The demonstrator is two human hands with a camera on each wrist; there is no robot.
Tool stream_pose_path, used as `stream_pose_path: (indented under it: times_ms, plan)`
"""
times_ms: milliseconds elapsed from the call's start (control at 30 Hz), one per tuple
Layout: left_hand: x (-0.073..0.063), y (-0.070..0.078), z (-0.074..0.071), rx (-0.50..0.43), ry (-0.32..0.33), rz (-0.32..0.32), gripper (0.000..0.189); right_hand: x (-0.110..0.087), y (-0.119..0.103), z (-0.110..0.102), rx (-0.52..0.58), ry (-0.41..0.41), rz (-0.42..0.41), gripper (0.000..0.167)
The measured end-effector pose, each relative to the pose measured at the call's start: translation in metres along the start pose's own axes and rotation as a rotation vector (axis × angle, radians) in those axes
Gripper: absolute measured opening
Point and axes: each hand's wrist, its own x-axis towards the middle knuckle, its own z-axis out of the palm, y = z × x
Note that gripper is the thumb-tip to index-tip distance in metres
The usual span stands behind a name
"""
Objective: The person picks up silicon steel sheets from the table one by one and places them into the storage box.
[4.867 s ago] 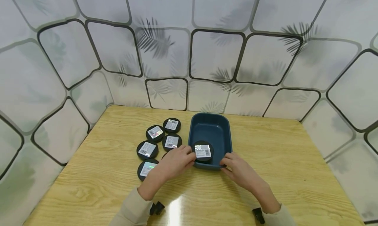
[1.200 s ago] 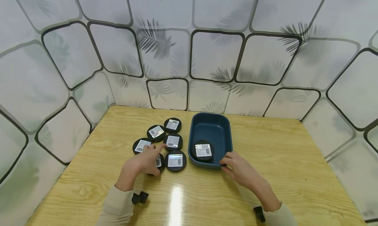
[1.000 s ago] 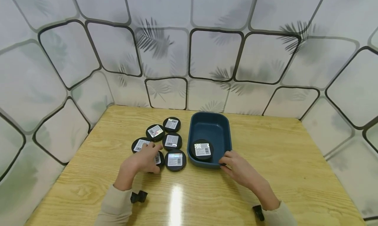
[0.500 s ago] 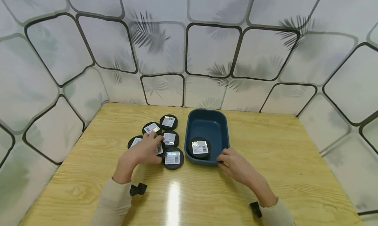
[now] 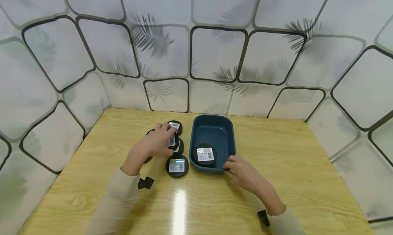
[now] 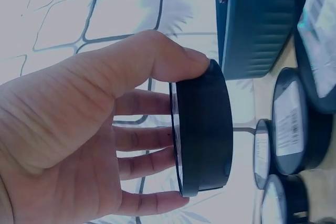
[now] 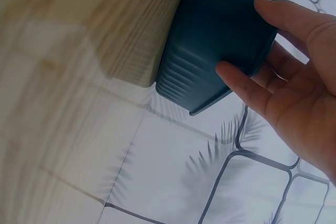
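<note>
As the head view shows, the blue tray (image 5: pixel 212 132) stands on the wooden tabletop (image 5: pixel 291 166) and serves as the reference point. One black round tin (image 5: pixel 205 154) lies inside the tray at its near end. Left of the tray, the left hand (image 5: pixel 156 143) grips a labelled tin (image 5: pixel 172 141) above the cluster of loose tins; one loose tin (image 5: pixel 177 165) lies just beside the tray's near left corner. The right hand (image 5: pixel 242 170) touches the tray's near right corner.

Seen from the left wrist view, thumb and curled fingers (image 6: pixel 142 145) clamp the held tin (image 6: pixel 202 135) by its rim, the tray wall (image 6: pixel 257 24) beyond it.

From the right wrist view, relaxed, nearly straight fingers (image 7: pixel 247 90) rest against the tray's ribbed outer wall (image 7: pixel 210 40).
</note>
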Motion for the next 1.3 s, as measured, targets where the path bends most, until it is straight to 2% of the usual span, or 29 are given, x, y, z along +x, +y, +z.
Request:
stream_pose_path:
  times_ms: [233, 400, 600, 800, 967, 1300]
  plan:
    - [0.022, 0.002, -0.016, 0.004, 0.016, 0.047, 0.072, 0.0, 0.0, 0.0, 0.006, 0.009, -0.01, 0.011]
    - [0.044, 0.009, -0.02, 0.009, 0.043, 0.077, 0.072, -0.001, 0.001, 0.001, 0.005, 0.01, -0.017, 0.011]
    - [0.066, 0.025, -0.017, -0.006, 0.12, 0.106, 0.071, -0.002, 0.002, 0.003, 0.008, 0.027, -0.02, 0.011]
    - [0.084, 0.038, -0.006, -0.01, 0.149, 0.109, 0.072, -0.003, 0.002, 0.0, 0.007, 0.029, -0.024, 0.011]
    - [0.099, 0.045, 0.004, 0.036, 0.126, 0.115, 0.071, -0.002, 0.002, -0.001, -0.002, 0.01, -0.019, 0.01]
    - [0.123, 0.057, 0.016, 0.102, 0.005, 0.11, 0.07, -0.001, 0.002, -0.001, -0.004, 0.008, -0.035, 0.01]
